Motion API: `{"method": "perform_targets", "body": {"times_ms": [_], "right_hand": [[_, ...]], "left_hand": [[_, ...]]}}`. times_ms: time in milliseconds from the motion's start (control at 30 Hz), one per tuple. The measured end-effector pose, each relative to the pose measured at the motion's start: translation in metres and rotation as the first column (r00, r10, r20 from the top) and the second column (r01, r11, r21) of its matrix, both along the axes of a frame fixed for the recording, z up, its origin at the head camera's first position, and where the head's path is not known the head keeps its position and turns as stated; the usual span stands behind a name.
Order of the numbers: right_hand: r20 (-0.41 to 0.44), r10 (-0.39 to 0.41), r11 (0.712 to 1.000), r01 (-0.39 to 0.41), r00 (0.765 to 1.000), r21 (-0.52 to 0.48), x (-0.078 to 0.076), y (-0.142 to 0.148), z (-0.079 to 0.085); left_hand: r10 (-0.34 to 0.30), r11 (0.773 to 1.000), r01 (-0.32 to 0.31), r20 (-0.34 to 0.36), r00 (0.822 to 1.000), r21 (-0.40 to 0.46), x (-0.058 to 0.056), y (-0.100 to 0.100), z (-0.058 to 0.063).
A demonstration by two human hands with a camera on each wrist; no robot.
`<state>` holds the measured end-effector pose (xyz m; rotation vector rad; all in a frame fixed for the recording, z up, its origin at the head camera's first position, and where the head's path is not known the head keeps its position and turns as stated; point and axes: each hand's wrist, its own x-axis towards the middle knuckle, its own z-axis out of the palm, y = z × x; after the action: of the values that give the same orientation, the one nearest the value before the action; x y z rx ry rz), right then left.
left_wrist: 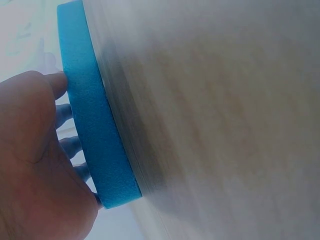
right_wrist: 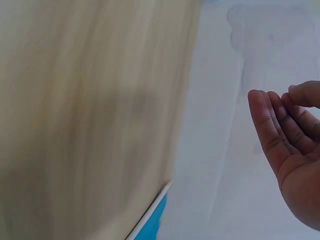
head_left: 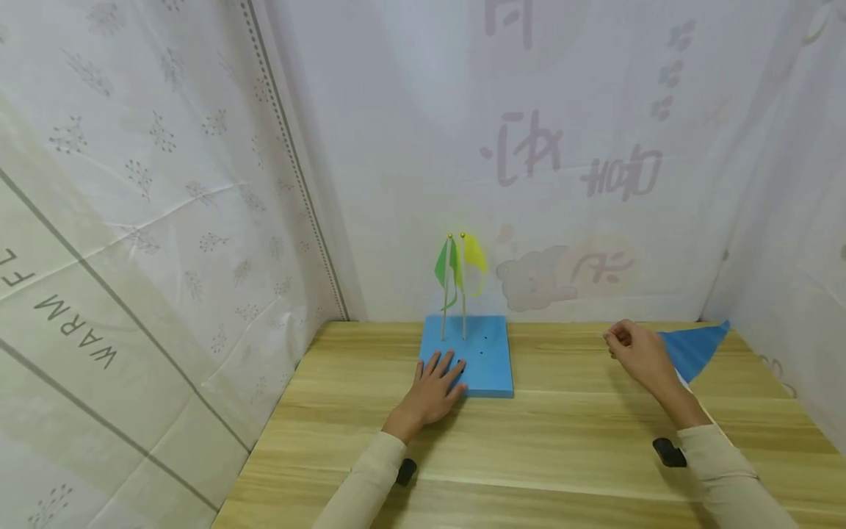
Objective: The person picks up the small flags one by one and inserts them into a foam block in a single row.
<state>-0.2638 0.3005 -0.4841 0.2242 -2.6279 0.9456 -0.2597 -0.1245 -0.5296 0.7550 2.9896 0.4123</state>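
A blue foam board (head_left: pixel 492 367) lies at the back middle of the wooden table. My left hand (head_left: pixel 429 389) rests on its front left part with fingers spread, and in the left wrist view the fingers sit along the upper side of the board's thick edge (left_wrist: pixel 95 120). Two thin sticks stand in the board, bearing a green flag (head_left: pixel 441 268) and a yellow flag (head_left: pixel 474 253). Over the table's right side, my right hand (head_left: pixel 641 360) has bent fingers, thumb near the fingertips, nothing visible between them. Beside and partly behind it is a blue flag (head_left: pixel 697 349) on a pale stick (right_wrist: pixel 149 212).
Small dark holes (head_left: pixel 482 353) show in the board's top. Printed cloth hangs behind the table (head_left: pixel 568 426) and along both sides. A black device (head_left: pixel 670 452) sits under the right wrist, another black one (head_left: pixel 406 472) under the left.
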Motion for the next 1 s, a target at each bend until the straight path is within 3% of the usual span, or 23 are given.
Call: {"method": "perform_targets", "body": {"times_ms": [367, 633, 800, 1000], "right_hand": [[0.054, -0.082, 0.996, 0.08, 0.995, 0.04, 0.028, 0.062, -0.02], [0.059, -0.14, 0.98, 0.13, 0.988, 0.15, 0.039, 0.094, -0.03], [0.184, -0.144, 0.972, 0.105, 0.972, 0.209, 0.048, 0.112, -0.034], [0.359, -0.146, 0.963, 0.049, 0.922, 0.267, 0.054, 0.128, -0.034]], "left_hand": [[0.011, 1.0, -0.011, 0.02, 1.0, 0.003, 0.001, 0.0, 0.001], [0.008, 1.0, -0.008, 0.018, 1.0, -0.003, 0.001, 0.0, 0.001], [-0.002, 1.0, 0.002, 0.02, 1.0, 0.004, 0.001, 0.0, 0.003], [-0.006, 1.0, 0.006, 0.016, 1.0, 0.006, 0.001, 0.0, 0.003]]}}
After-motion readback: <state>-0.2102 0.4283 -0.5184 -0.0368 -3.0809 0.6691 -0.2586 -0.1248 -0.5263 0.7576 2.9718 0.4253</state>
